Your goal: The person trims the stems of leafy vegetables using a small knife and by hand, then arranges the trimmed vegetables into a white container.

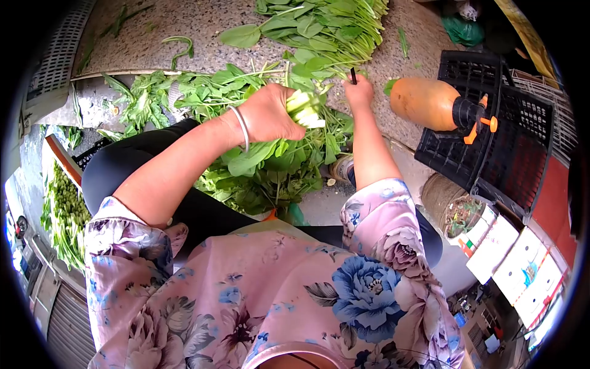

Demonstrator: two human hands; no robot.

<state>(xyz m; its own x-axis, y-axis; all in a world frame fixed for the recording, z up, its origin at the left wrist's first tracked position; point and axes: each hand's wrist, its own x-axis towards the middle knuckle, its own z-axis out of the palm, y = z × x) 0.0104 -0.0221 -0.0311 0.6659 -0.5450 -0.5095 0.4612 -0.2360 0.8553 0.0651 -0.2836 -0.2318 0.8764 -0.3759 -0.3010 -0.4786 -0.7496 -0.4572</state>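
Speckled greyish-brown stone (pixel 203 27) forms the work surface ahead of the seated person, who wears a pink shirt printed with large blue and purple flowers (pixel 369 289). On its far part lies a spread bundle of broad-leaved, long-stemmed greens (pixel 326 27). The left hand (pixel 273 111), with a smooth silver bangle (pixel 242 128) at its wrist, is clenched around a bunch of thick pale-green stems (pixel 304 109), the blunt ends facing right. That bunch is above a loose heap of dark-green leaves (pixel 264 163) between the person's knees. The right hand (pixel 359 93) is just beyond and to the right of the stem ends, its fingers curled around a short, narrow black object (pixel 353 76); its lower part is hidden. Near this hand, a translucent orange plastic spray bottle (pixel 427 103) lies on its side, beside stacked black plastic crates (pixel 513 132).
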